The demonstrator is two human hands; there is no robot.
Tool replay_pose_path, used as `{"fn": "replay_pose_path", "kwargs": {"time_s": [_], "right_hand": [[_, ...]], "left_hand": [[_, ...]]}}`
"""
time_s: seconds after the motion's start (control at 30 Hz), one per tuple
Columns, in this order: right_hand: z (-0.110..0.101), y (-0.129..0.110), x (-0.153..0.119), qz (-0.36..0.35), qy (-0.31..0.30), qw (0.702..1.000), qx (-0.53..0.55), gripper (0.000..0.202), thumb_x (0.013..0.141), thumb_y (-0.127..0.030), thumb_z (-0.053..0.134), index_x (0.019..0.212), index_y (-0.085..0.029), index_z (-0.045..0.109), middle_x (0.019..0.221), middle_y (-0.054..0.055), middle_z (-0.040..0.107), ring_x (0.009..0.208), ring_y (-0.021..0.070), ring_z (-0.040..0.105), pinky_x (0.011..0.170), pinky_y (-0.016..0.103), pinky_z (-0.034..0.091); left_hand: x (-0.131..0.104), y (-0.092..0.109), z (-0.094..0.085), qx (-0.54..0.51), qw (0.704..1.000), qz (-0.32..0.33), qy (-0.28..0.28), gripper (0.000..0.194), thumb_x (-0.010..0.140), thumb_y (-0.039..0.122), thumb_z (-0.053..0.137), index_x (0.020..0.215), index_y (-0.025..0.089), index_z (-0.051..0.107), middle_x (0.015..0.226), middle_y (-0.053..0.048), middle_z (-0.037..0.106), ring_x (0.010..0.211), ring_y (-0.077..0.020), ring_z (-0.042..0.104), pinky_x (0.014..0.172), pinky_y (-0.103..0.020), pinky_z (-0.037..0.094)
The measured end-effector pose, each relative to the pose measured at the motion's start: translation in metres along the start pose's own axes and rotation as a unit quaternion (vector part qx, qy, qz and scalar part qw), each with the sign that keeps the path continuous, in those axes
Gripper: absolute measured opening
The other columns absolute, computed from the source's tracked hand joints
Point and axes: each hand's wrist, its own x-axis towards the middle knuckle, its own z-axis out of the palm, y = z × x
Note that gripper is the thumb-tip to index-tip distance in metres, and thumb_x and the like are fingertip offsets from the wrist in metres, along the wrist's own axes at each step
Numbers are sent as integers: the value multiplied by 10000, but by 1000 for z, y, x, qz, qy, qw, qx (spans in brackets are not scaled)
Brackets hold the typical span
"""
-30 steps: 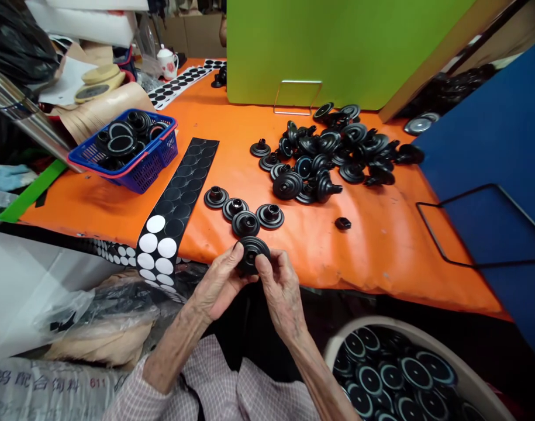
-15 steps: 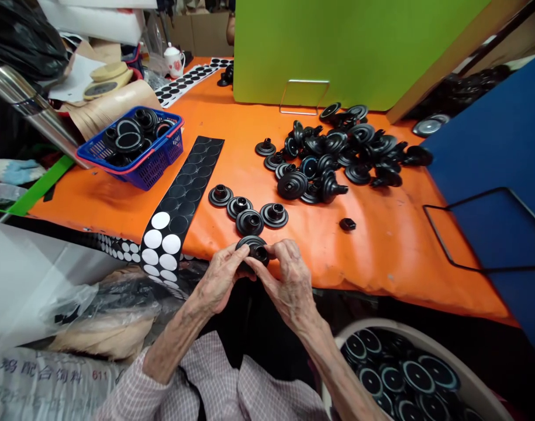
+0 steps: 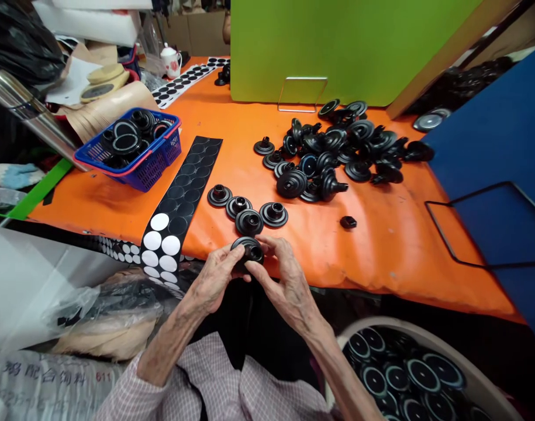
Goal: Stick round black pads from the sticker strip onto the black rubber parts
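Note:
A black round stepped disc with a raised hollow collar (image 3: 252, 250) is held up at the table's front edge, collar towards me. My left hand (image 3: 217, 273) pinches its left side, thumb on top and fingers beneath. Around the right side curls my right hand (image 3: 285, 279), its thumb at the near rim and its fingers at the far right rim. Just beyond the held piece, several similar black discs (image 3: 249, 221) lie with their collars up. A strip of round stickers (image 3: 179, 199) runs to the left, black backing above and white circles at the near end.
A heap of black discs (image 3: 328, 152) spreads across the back right. One small black nut-like piece (image 3: 348, 222) lies right of my hands. A blue basket (image 3: 162, 151) holds more parts at left. Below the right edge stands a tub (image 3: 381, 321) of discs. Green (image 3: 359, 52) and blue (image 3: 495, 146) panels border the table.
Both hands have shifted slightly left with the disc. The right fingers have loosened a little and moved along its far rim. The other parts lie as before.

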Motion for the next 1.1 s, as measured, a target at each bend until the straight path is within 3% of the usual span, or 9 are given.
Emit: {"fn": "replay_pose_path", "kwargs": {"time_s": [0.17, 0.3, 0.47, 0.57, 0.63, 0.8, 1.0, 1.03, 1.1], "right_hand": [[4, 0, -1, 20, 30, 999, -9, 119, 903, -323, 558, 950, -215, 569, 885, 55, 604, 846, 207, 591, 777, 370, 514], [-13, 9, 21, 66, -22, 997, 33, 253, 912, -377, 535, 1104, -212, 547, 873, 39, 638, 771, 179, 622, 713, 319, 535], [-45, 41, 85, 45, 82, 974, -204, 302, 899, -279, 481, 1165, -155, 552, 1014, 129, 574, 876, 249, 596, 781, 395, 509], [-44, 59, 116, 29, 50, 936, -346, 302, 857, -220, 513, 1143, -144, 573, 1064, 168, 545, 949, 308, 553, 811, 449, 471], [-39, 68, 126, 33, 35, 928, -369, 192, 852, -222, 518, 1012, -164, 608, 1042, 157, 552, 925, 305, 545, 806, 450, 452], [-48, 85, 129, 57, 135, 976, -160, 67, 805, -266, 541, 800, -204, 566, 953, 103, 567, 849, 251, 553, 767, 407, 461], [-78, 88, 107, 84, 176, 979, -52, 234, 868, -404, 454, 851, -196, 560, 788, 42, 601, 684, 183, 603, 657, 350, 523], [-81, 82, 100, 86, 178, 980, -34, 240, 877, -408, 449, 865, -196, 561, 769, 32, 604, 677, 176, 609, 653, 340, 528], [-83, 63, 82, 91, 173, 981, 5, 227, 886, -403, 477, 893, -200, 579, 744, 16, 611, 690, 168, 614, 678, 327, 530]], "left_hand": [[2, 3, -5, 38, 999, -10, 6, 376, 750, 451, 696, 910, 111, 688, 852, -64, 650, 732, -132, 562, 597, -217, 482], [8, 12, -13, 135, 991, -8, -3, 409, 797, 475, 628, 982, 115, 687, 923, -88, 661, 763, -151, 573, 586, -215, 465], [28, 20, -23, 317, 946, 55, 49, 357, 847, 434, 532, 1035, 164, 669, 933, -71, 669, 677, -154, 577, 564, -245, 459], [45, 22, -27, 357, 925, 89, 90, 331, 860, 423, 491, 1004, 175, 656, 902, -67, 672, 674, -171, 606, 599, -268, 477], [56, 24, -27, 369, 918, 102, 106, 326, 864, 417, 477, 1008, 179, 645, 856, -56, 668, 606, -162, 604, 610, -283, 482], [78, 25, -25, 428, 870, 160, 187, 298, 866, 375, 478, 995, 163, 643, 855, -82, 666, 689, -194, 636, 720, -333, 508], [65, 32, -16, 495, 756, 281, 324, 294, 799, 308, 553, 1019, 141, 654, 1020, -138, 599, 987, -281, 585, 918, -447, 465], [58, 35, -11, 479, 764, 292, 320, 290, 799, 316, 555, 1008, 142, 656, 1011, -131, 602, 970, -272, 587, 910, -433, 469], [43, 41, 3, 414, 837, 263, 242, 318, 832, 386, 542, 1008, 147, 654, 958, -102, 630, 863, -225, 612, 826, -365, 499]]}}
